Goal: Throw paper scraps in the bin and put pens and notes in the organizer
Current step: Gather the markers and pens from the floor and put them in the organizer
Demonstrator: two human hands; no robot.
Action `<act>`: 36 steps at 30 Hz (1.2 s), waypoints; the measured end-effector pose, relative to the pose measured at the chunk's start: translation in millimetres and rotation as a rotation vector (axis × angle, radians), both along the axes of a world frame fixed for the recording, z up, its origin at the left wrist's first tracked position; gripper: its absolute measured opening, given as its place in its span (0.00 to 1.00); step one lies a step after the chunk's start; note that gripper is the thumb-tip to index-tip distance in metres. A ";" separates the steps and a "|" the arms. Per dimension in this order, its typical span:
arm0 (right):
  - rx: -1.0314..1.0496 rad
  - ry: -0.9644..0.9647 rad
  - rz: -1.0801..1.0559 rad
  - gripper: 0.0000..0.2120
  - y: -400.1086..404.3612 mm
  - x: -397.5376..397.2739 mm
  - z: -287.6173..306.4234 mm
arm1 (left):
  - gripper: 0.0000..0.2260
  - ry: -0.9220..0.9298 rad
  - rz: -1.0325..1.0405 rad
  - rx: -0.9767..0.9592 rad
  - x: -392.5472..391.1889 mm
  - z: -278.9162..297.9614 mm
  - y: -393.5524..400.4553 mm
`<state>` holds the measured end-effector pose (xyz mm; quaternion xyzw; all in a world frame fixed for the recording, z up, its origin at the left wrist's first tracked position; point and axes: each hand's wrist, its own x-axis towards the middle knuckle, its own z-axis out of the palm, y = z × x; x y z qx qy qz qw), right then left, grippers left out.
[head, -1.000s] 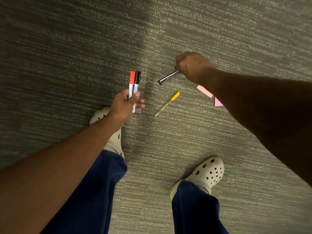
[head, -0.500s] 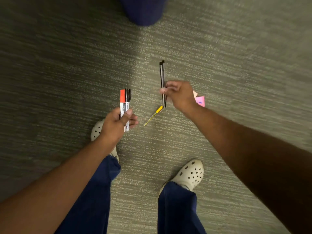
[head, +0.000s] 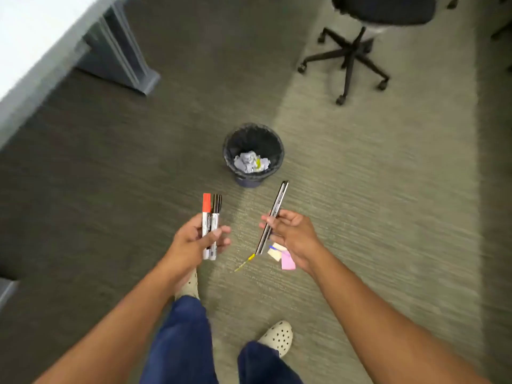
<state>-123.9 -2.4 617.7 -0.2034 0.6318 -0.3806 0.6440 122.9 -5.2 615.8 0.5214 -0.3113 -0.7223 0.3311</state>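
Grey-green carpet floor [head: 360, 189], office chair [head: 357, 48] far right, white counter [head: 25, 31] edge far left. Small black bin [head: 253, 155] with liner stands on the carpet ahead of both hands, crumpled paper scraps [head: 250, 162] inside it.

Left hand [head: 194, 239] — grip closed on two markers [head: 210, 225], one with a red cap, one with a black cap, held side by side and roughly upright. Thumb presses across the barrels' lower half; caps stick out well above the fingers, bottom ends show just below the palm.

Right hand [head: 291, 234] — grip closed on two thin dark pens [head: 273, 217], pinched about mid-length between thumb and fingertips. Pens are tilted, upper ends leaning to the right toward the bin, lower ends pointing down-left past the hand.

On the floor under and between the hands: yellow pen [head: 245, 263] lying diagonally, its upper end just beside the lower tip of the held pens in this view. Sticky notes [head: 282, 256] — pale yellow and pink — lie on the carpet just beside it, partly hidden by the right hand. Whether the notes overlap cannot be told clearly.

Blue trousers and cream perforated clogs [head: 278, 338] at the bottom.
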 end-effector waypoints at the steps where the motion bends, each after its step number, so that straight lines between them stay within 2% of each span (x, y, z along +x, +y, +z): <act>1: -0.026 0.002 0.035 0.09 -0.3 5.8 23.6 | 0.12 0.007 -0.003 -0.017 5.7 28.0 1.7; 4: -0.103 0.015 0.076 0.08 -5.6 27.9 80.1 | 0.14 -0.004 0.048 -0.050 25.2 99.2 2.5; 6: -0.125 0.018 0.089 0.10 -9.5 49.3 108.4 | 0.12 -0.027 0.102 -0.071 43.7 133.5 0.6; 11: -0.159 -0.041 0.066 0.11 -32.3 117.6 146.5 | 0.10 -0.009 0.226 -0.136 106.5 179.1 -22.7; 22: -0.265 -0.072 0.032 0.12 -137.4 236.0 208.1 | 0.13 -0.045 0.260 -0.237 251.1 234.1 -106.7; 25: -0.304 -0.075 0.046 0.14 -165.4 259.2 225.7 | 0.11 -0.054 0.299 -0.273 266.2 245.9 -133.2; 29: -0.367 -0.047 0.045 0.15 -206.2 281.1 246.9 | 0.13 -0.138 0.311 -0.326 279.1 257.3 -168.7; 36: -0.401 -0.067 0.049 0.15 -284.3 304.9 260.6 | 0.10 -0.151 0.334 -0.346 288.2 267.3 -244.4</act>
